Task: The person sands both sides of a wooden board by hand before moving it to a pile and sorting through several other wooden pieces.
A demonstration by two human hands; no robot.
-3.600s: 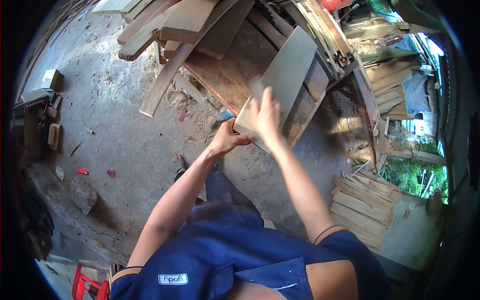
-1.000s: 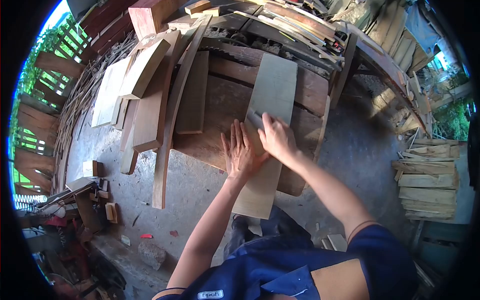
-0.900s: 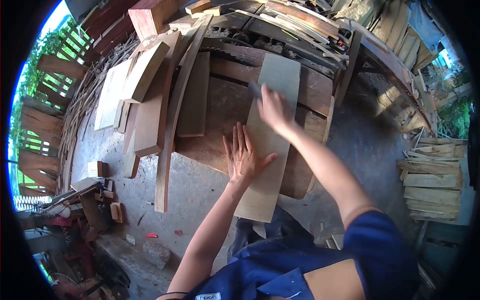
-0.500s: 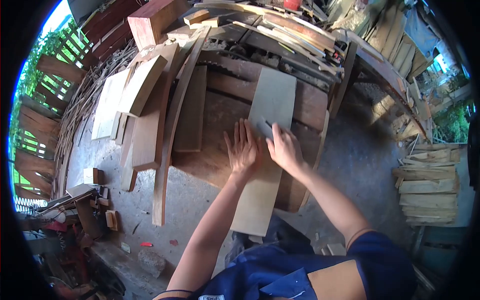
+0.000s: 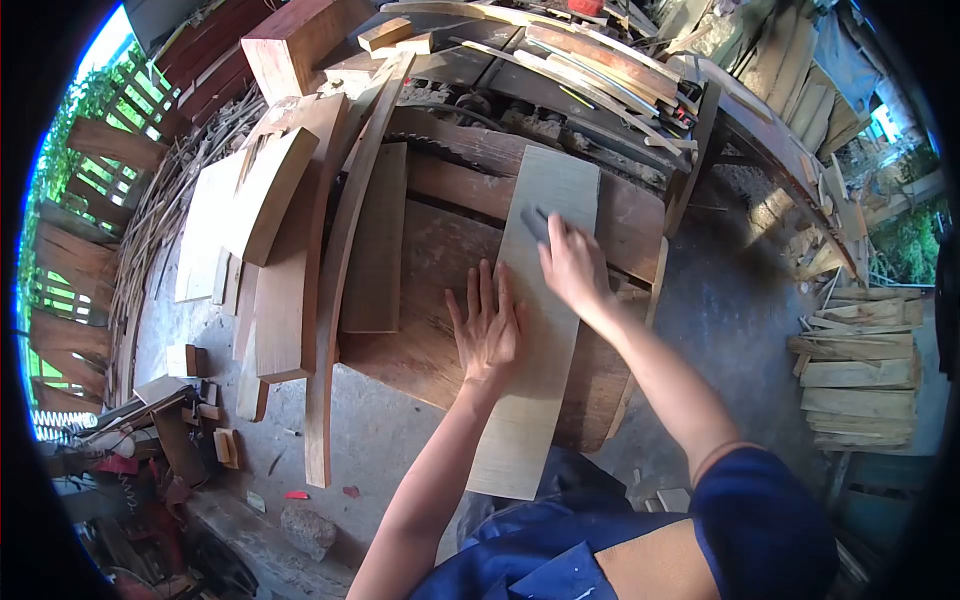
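Observation:
A long pale plank (image 5: 530, 400) lies lengthwise across the brown wooden workbench (image 5: 440, 230), its near end sticking out towards my body. My left hand (image 5: 487, 325) lies open with fingers spread, against the plank's left edge. Higher up the plank, my right hand (image 5: 575, 262) is closed around a small dark tool (image 5: 535, 224) that touches or nearly touches the plank's face. The tool is slightly blurred, and my fingers hide part of it, so its kind cannot be made out.
Left of the plank lie a darker board (image 5: 377, 240), a long thin strip (image 5: 335, 290) and thick timber pieces (image 5: 285, 270). A toothed saw blade (image 5: 440, 146) runs along the bench's far side. Thin sticks (image 5: 590, 80) lie beyond. Stacked wood (image 5: 860, 370) stands at right.
My right hand has slid farther up the plank with the dark tool. My left hand stays at the plank's left edge. The whole view has shifted slightly.

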